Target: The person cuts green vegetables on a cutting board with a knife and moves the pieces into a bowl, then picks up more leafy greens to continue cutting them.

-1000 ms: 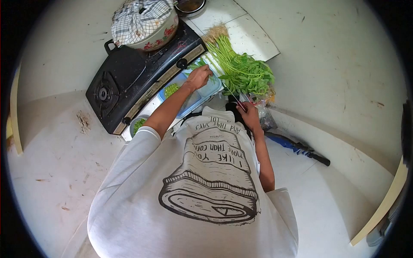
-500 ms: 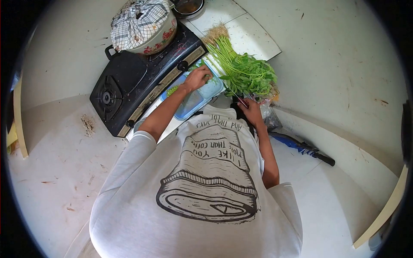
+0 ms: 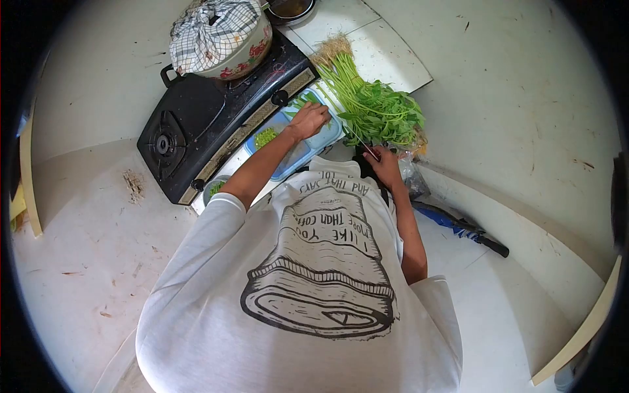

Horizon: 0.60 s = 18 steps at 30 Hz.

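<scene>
Head view: the left hand [image 3: 310, 121] is held low over the right part of a blue-edged container [image 3: 321, 139], on the worktop [image 3: 393, 62]. Its fingers are curled downward and bunched together; whether anything is pinched by them cannot be told, since their tips are hidden under the hand. Green leaves [image 3: 301, 100] are seen just beyond that hand, toward the far end of the container, and a small heap of chopped greens [image 3: 265, 137] is contained in its left part. By the right hand [image 3: 383, 164], well apart from the left and nearer to the body, a thin-bladed knife [image 3: 368, 149] is gripped, the fingers being closed around its handle and the blade being angled to the far left. A large bundle of leafy greens [image 3: 380, 108] is laid to the right of the container, its pale roots [image 3: 333, 47] pointed to the far left and its leaves spread near the right hand. A bowl [image 3: 207, 195] of cut greens is partly hidden by the left arm. To the left, a black stove [image 3: 190, 108] is topped by a flowered pot [image 3: 246, 63] (a checked cloth [image 3: 213, 36] has been wrapped over it).
</scene>
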### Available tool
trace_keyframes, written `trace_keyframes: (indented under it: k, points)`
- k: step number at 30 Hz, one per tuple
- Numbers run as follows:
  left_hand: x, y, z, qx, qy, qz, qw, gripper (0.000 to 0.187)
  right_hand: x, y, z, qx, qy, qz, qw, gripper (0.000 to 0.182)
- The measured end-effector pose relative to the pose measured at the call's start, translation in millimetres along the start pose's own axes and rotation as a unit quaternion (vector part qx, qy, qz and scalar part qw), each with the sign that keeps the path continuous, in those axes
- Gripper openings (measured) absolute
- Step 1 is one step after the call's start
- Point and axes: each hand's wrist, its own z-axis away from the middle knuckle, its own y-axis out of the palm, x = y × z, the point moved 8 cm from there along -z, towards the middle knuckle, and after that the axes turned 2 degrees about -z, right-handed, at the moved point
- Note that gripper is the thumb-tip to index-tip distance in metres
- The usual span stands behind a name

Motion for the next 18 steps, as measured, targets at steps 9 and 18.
trace_keyframes:
  k: [9, 18]
  points:
    - [19.4, -51.7, 25.5, -0.218, -0.122, 0.251, 0.935, 0.014, 3.9, 5.9, -11.0, 0.036, 0.006, 0.003, 0.999, 0.032]
    - [57.9, -31.8, 49.9, -0.271, -0.312, 0.617, 0.670, 0.015, 21.8, 11.4, -33.9, 0.082, -0.031, 0.003, 0.996, 0.034]
